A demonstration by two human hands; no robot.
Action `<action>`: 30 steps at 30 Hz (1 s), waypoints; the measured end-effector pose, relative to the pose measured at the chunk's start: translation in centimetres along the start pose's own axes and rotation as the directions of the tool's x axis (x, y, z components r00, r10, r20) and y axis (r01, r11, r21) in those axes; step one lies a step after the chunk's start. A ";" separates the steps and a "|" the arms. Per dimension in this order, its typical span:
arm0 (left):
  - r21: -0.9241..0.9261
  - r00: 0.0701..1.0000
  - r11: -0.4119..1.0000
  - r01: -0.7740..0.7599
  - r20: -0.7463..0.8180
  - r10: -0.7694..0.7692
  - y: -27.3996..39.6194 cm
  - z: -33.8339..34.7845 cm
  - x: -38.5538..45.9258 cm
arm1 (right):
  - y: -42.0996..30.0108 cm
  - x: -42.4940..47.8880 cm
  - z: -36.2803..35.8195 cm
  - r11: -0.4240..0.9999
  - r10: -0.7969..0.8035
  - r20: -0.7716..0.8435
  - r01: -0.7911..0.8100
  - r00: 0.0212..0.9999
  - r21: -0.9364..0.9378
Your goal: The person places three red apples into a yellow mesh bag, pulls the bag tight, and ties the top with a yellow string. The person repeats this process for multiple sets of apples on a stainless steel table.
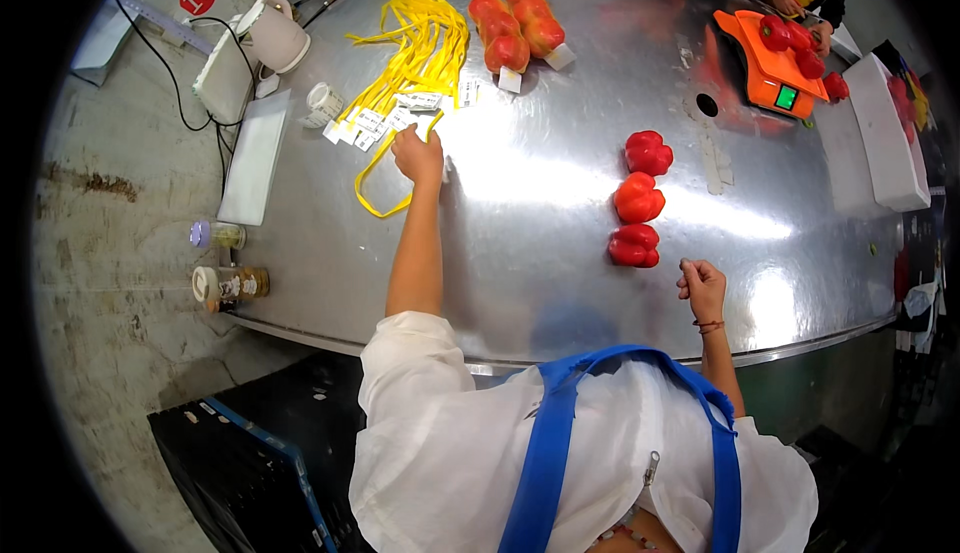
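Observation:
My left hand [420, 154] pinches a yellow mesh net sleeve [367, 194], which loops down onto the steel table [540, 275]. Just beyond it lies a bundle of the same yellow sleeves [427, 35], with white printed labels [369, 122] at their near ends. My right hand [703, 287] rests over the table with fingers curled and nothing visible in them. To its left, three red bell peppers stand in a row: a far one [649, 153], a middle one [640, 197] and a near one [634, 245]. Two netted packs of peppers [504, 35] with labels lie at the back.
An orange scale [780, 65] holding peppers stands at back right, where a co-worker's hands [821, 35] reach in. Beside it is a white foam box [885, 133]. Along the left are a label roll [324, 103], a kettle [274, 34] and jars [232, 283]. The tabletop has a hole [706, 105].

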State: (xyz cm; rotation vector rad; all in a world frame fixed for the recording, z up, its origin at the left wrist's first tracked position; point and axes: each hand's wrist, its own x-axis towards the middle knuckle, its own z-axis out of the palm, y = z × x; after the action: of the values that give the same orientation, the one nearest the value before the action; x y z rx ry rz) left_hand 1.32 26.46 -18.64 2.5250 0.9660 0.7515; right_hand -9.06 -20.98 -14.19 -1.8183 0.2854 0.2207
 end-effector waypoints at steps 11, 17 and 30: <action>-0.365 0.936 0.929 0.060 0.345 0.075 -3.3 -4.4 -7.7 | -4.3 -2.4 2.2 0.977 -0.137 0.248 0.172 0.959 -0.124; -0.615 0.517 0.597 0.514 0.778 0.356 5.8 -12.7 -22.5 | -7.6 -3.7 9.6 0.942 -0.330 0.523 0.305 0.786 0.137; -0.556 0.274 0.471 0.685 0.795 0.541 10.2 -16.5 -24.3 | -6.4 -7.8 6.4 0.886 -0.453 0.282 0.391 0.846 0.251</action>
State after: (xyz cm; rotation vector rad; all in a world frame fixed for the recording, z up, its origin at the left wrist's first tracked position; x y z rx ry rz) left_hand -18.36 4.33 -9.19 1.2929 0.0546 -0.4470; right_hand -14.53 -12.59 -7.63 -1.5797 -0.3310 0.1780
